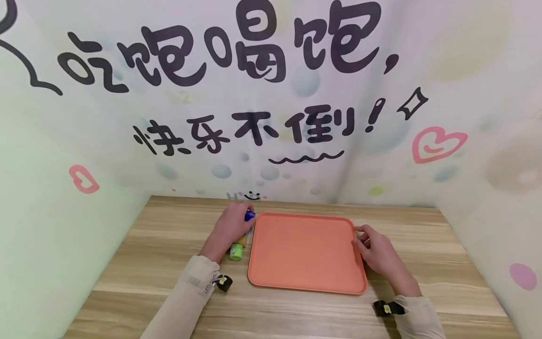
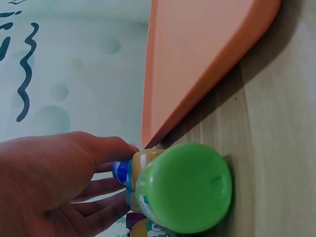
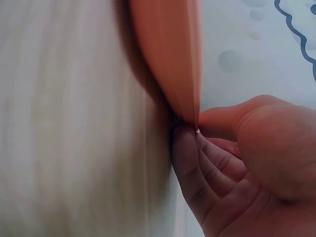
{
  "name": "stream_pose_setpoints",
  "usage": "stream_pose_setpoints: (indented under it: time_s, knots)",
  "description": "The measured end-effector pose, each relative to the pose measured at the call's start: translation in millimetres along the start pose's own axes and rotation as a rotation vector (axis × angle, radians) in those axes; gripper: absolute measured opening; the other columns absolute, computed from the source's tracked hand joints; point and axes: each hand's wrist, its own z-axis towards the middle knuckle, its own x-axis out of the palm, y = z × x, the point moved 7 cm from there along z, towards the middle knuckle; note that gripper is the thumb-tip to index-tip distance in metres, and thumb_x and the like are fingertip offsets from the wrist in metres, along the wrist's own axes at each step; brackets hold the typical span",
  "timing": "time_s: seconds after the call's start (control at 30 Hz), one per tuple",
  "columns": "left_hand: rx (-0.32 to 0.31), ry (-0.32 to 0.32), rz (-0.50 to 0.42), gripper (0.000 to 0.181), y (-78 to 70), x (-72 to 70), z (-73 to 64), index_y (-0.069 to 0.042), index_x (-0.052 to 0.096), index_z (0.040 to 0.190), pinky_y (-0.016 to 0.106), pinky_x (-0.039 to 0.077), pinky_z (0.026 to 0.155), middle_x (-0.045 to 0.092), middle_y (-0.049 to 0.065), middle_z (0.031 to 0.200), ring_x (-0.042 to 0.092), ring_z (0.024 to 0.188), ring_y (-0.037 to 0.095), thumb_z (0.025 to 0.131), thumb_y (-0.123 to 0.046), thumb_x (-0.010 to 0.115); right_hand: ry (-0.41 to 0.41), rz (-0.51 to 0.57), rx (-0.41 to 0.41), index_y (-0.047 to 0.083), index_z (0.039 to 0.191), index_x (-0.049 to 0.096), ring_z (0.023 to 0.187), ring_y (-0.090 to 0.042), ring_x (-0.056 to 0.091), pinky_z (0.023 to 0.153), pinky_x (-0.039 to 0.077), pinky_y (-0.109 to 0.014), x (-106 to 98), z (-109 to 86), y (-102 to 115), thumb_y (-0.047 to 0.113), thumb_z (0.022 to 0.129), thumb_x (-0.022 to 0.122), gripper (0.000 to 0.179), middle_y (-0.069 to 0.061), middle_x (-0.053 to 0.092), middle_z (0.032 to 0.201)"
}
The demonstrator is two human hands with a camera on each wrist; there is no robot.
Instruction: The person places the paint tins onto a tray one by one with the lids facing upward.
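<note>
– What is shown by the wrist views that is missed from above?
– In the left one, a dark-capped container point(image 2: 140, 228) is revealed near the green container point(image 1: 236, 252); in the head view it cannot be made out. In the right one, the pinch at the rim is seen close up.
– How does the tray point(image 1: 306, 252) look?
– It is coloured orange, with rounded corners and a low raised rim, and is laid on the wooden table point(image 1: 292, 315) between both hands.
– And the grips?
– The tray's right rim is pinched between thumb and fingers of the right hand point(image 1: 378, 247). A blue-topped container point(image 1: 250, 215) is held between thumb and fingers by the left hand point(image 1: 230, 220), just beside the tray's left edge; a yellow container point(image 2: 144, 160) is seen nearer the wrist.
</note>
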Motion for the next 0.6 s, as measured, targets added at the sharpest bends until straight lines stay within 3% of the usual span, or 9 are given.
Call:
stream_pose_setpoints:
  time_s: [0.33,0.6]
  knots:
    - [0.056,-0.057,0.021,0.024,-6.0,-4.5,-4.5,-0.012,0.067,0.106,0.04,0.06,0.08,0.07,0.009,0.106,0.069,0.095,0.024,0.088,-0.022,0.078,0.015,0.005,0.002,0.004,0.133,0.057,0.071,-0.011,0.062,0.061,0.054,-0.026,1,-2.0,4,0.018,0.098,0.065,0.038,-0.005,0.067,0.088]
    - [0.099,-0.106,-0.041,0.027,-15.8,-11.3,-6.1,-0.012,0.065,0.11,0.039,0.061,0.08,0.069,0.01,0.104,0.068,0.094,0.024,0.087,-0.017,0.078,0.009,0.005,0.013,0.005,0.133,0.057,0.072,-0.012,0.063,0.061,0.055,-0.025,0,-2.3,3,0.018,0.098,0.065,0.039,-0.006,0.067,0.089]
